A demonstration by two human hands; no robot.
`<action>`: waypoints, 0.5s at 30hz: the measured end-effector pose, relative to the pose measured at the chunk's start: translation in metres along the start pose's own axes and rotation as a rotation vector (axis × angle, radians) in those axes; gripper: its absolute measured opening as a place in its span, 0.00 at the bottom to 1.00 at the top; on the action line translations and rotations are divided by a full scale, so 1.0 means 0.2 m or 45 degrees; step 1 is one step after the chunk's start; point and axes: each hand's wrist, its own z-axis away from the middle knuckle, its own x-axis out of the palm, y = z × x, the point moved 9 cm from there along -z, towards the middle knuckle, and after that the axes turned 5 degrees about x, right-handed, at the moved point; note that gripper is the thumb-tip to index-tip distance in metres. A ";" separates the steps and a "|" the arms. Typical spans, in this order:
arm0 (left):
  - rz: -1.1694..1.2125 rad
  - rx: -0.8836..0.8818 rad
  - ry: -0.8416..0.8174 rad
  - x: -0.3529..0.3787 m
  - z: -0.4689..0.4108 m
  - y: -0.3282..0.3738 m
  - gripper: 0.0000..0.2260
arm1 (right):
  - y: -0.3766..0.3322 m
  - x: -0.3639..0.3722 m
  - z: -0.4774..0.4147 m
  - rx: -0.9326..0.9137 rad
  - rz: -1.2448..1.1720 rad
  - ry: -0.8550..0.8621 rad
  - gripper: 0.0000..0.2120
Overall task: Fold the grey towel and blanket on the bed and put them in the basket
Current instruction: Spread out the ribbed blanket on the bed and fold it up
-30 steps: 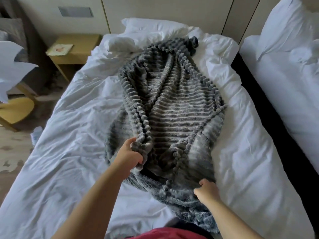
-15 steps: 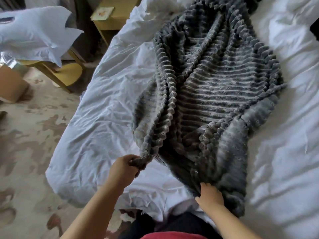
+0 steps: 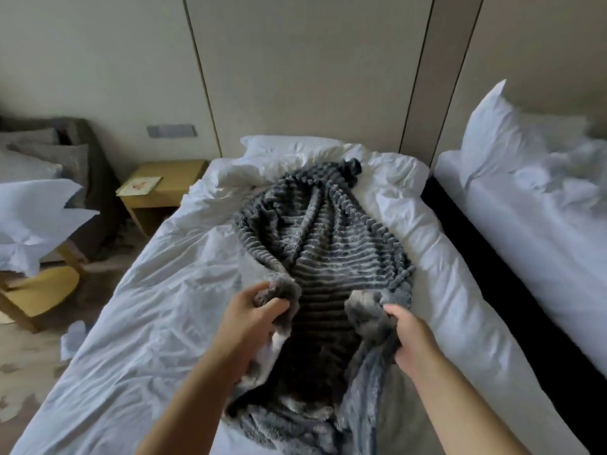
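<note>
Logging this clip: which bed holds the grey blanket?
The middle bed, beside the yellow nightstand, holds the blanket; the right-hand bed shows only white bedding.

1 head view, angled down, over bed (image 3: 147, 323)

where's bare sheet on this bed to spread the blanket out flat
Widest bare patch: the white sheet left of the blanket, out to the bed's left edge. A narrower strip runs between the blanket and the dark gap on the right. The middle is crowded: the blanket lies bunched there, with the left hand and right hand gripping its near end.
</note>
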 end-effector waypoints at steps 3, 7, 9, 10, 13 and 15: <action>0.117 0.312 -0.011 0.04 -0.06 0.47 0.07 | -0.55 0.22 0.35 -0.349 -0.222 -0.295 0.20; 0.345 0.390 -0.001 0.08 -0.12 0.81 0.15 | -0.89 0.21 0.87 -0.874 -0.291 -0.298 0.12; 0.352 0.356 -0.007 0.13 -0.13 0.86 0.15 | -0.84 0.18 0.94 -0.855 -0.387 -0.274 0.06; 0.323 0.350 -0.022 0.16 -0.12 0.86 0.12 | -0.79 0.17 0.93 -0.773 -0.432 -0.272 0.08; 0.236 0.339 -0.096 0.25 -0.06 0.77 0.05 | -0.62 0.17 0.84 -0.483 -0.474 -0.223 0.10; 0.195 0.288 -0.105 0.25 -0.04 0.68 0.03 | -0.55 0.17 0.79 -0.354 -0.356 -0.136 0.09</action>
